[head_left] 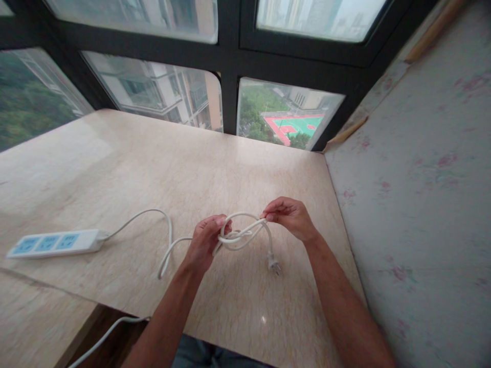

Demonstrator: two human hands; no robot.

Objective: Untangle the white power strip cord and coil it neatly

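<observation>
Several loops of a white power cord (241, 214) stretch between my two hands above the stone sill. My left hand (207, 237) is closed around the left end of the loops, with the thumb on top. At the right end, my right hand (287, 214) pinches the cord between thumb and fingertips. The plug (273, 264) hangs down below my right hand, its metal pins pointing downward. From my left hand the cord runs left in a loose bend to a white power strip (86, 242) with blue socket faces, lying at the left.
A beige stone sill (146, 153) spreads under everything. Dark window frames (230, 76) stand behind it, and a flowered wallpapered wall (402, 204) borders the right. At the lower left, another white cable (103, 337) crosses a dark gap beyond the sill's front edge.
</observation>
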